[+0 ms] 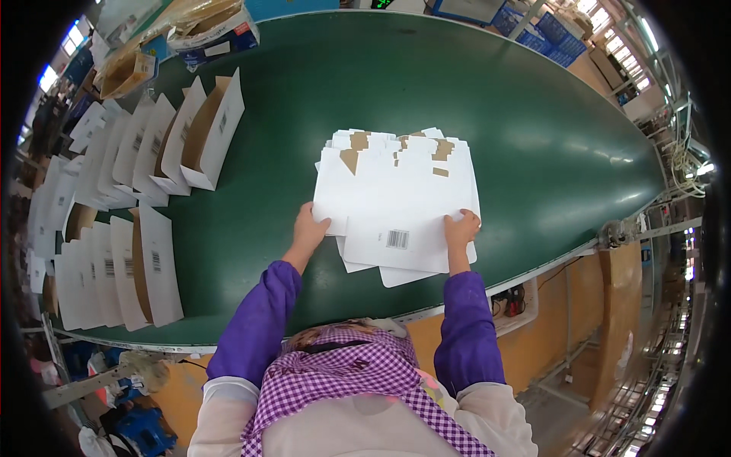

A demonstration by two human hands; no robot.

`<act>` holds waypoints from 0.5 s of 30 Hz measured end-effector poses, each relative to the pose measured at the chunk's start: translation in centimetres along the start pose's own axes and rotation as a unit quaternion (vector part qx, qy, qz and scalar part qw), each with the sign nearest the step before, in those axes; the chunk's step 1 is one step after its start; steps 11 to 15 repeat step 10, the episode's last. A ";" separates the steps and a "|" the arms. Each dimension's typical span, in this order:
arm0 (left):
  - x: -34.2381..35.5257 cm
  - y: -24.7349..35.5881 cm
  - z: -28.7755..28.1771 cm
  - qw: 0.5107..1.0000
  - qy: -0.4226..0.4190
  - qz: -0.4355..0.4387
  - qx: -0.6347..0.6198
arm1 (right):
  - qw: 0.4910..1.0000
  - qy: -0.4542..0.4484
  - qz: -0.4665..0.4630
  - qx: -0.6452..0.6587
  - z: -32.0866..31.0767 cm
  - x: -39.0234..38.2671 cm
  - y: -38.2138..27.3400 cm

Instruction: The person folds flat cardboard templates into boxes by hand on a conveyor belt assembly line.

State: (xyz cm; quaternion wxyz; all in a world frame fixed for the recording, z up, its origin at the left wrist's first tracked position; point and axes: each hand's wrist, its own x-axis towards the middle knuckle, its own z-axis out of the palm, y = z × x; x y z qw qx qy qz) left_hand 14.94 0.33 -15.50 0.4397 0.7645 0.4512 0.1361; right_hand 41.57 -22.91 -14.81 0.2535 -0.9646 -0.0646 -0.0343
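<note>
A loose stack of flat white cardboard carton blanks lies before me on the green tabletop. Brown patches show among the cut flaps along its far edge, and the top blank bears a barcode near its close side. My left hand grips the stack's left edge with the thumb on top and the other fingers mostly hidden. On the right edge, my right hand holds the blanks in the same way, thumb over the white face. Several lower blanks stick out unevenly toward me.
Folded white cartons with brown insides stand in two rows at the left, a far row and a near row. An opened blue and white box sits at the far left edge. Below the table's right side is a white bin.
</note>
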 end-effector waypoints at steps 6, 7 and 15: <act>-1.1 1.3 -3.4 0.954 -0.060 -0.096 -0.276 | 0.994 -0.046 0.054 0.078 0.4 -0.6 3.0; -1.6 1.0 -4.3 0.940 -0.069 -0.071 -0.327 | 0.983 -0.072 0.039 0.165 0.8 -0.9 3.3; -3.5 0.7 -6.5 0.908 -0.119 -0.033 -0.400 | 0.909 -0.174 0.088 0.369 0.1 -1.9 2.1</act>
